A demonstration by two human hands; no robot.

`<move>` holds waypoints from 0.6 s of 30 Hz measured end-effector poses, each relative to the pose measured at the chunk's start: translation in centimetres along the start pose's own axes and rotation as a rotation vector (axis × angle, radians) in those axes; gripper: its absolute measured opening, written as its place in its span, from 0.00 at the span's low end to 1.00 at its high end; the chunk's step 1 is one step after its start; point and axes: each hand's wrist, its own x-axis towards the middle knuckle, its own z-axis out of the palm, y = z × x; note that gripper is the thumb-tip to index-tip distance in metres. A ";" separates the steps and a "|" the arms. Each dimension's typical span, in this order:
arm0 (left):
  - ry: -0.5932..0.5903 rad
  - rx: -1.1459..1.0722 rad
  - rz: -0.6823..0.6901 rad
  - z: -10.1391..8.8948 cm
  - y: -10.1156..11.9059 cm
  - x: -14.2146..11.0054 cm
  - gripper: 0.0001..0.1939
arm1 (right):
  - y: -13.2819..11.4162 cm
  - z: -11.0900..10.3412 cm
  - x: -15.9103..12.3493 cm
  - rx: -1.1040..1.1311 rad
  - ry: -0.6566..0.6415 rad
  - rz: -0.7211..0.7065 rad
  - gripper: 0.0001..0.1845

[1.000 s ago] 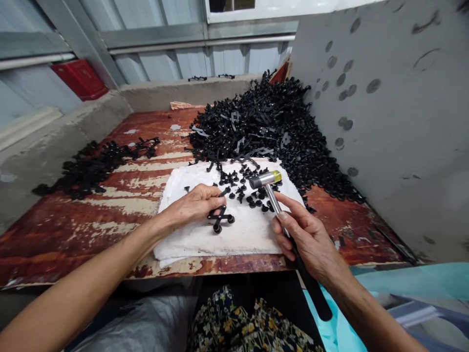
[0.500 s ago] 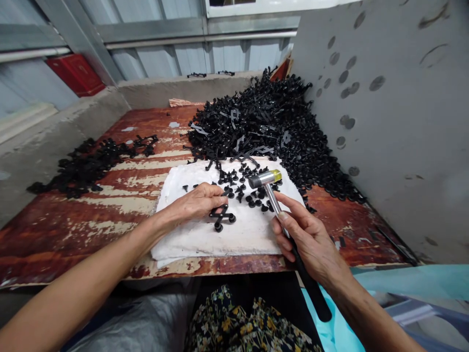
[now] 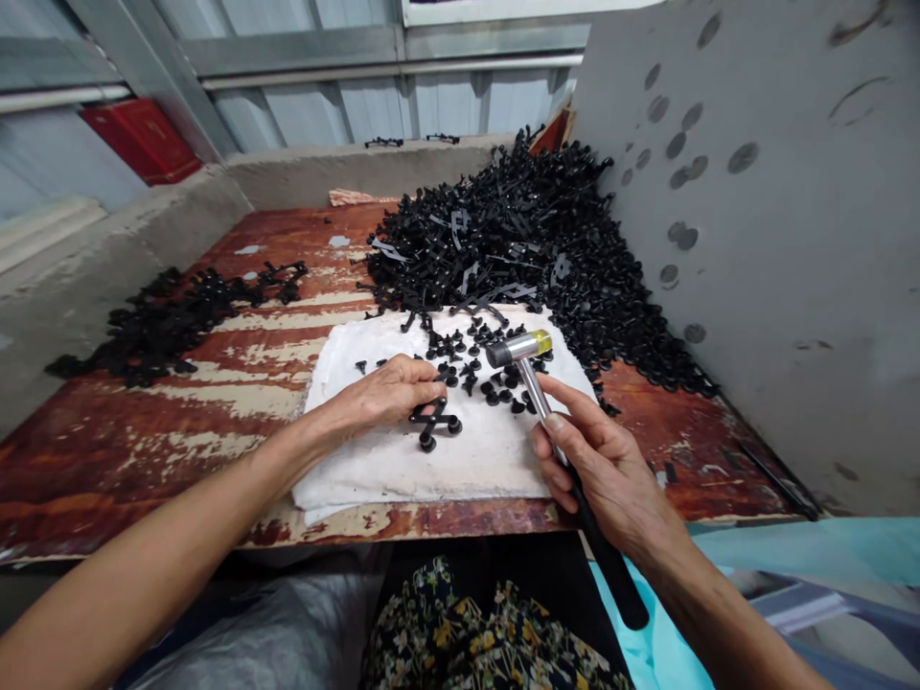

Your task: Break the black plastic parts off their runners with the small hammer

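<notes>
Pinching one black bracket [image 3: 429, 422] is the left hand [image 3: 394, 389]; the right hand [image 3: 604, 460] grips one double-faced mallet [image 3: 516, 351]; two black parts [image 3: 383, 142] top the ledge [image 3: 316, 174].

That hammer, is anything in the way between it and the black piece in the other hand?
A few loose black parts lie on the white cloth between the hammer in the right hand and the black piece in the left hand. The hammer seems raised above them; nothing else visible stands between.
</notes>
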 end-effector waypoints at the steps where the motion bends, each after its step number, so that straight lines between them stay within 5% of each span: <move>1: 0.000 -0.001 0.000 0.0 0.0 0.0 0.11 | 0.0 0.0 0.0 0.003 0.000 0.000 0.31; 10: 0.022 0.020 -0.020 0.2 0.2 0.3 0.13 | 0.0 0.0 -0.1 0.006 0.007 0.004 0.30; 18: 0.065 0.264 -0.043 0.0 1.3 0.3 0.15 | 0.1 -0.1 -0.1 -0.006 0.010 0.002 0.31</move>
